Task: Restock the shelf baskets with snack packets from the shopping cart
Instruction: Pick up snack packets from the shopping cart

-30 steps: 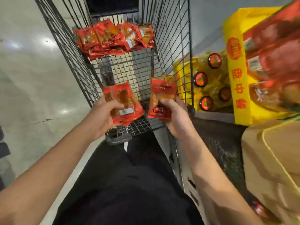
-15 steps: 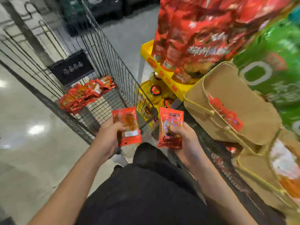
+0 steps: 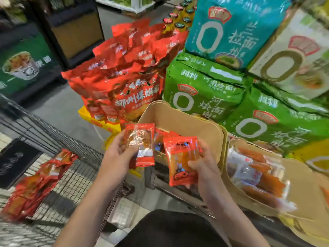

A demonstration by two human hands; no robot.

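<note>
Head view shows the left hand [image 3: 116, 154] and right hand [image 3: 204, 164] each gripping a red snack packet [image 3: 142, 143] at the near rim of the tan basket [image 3: 187, 120], so I judge the next move is dropping both inside

Retail shop, grocery aisle. Evidence: wire shopping cart [image 3: 58, 168] w/ red snack packets [image 3: 33, 186]; stacked multipack noodle bags, green [image 3: 203, 90] & teal [image 3: 231, 31]; big red pouches [image 3: 128, 82] on yellow display tray [image 3: 99, 120]; tan shelf baskets [image 3: 187, 122] of snacks; bottles [image 3: 178, 22] behind; polished floor [image 3: 58, 107].
</note>
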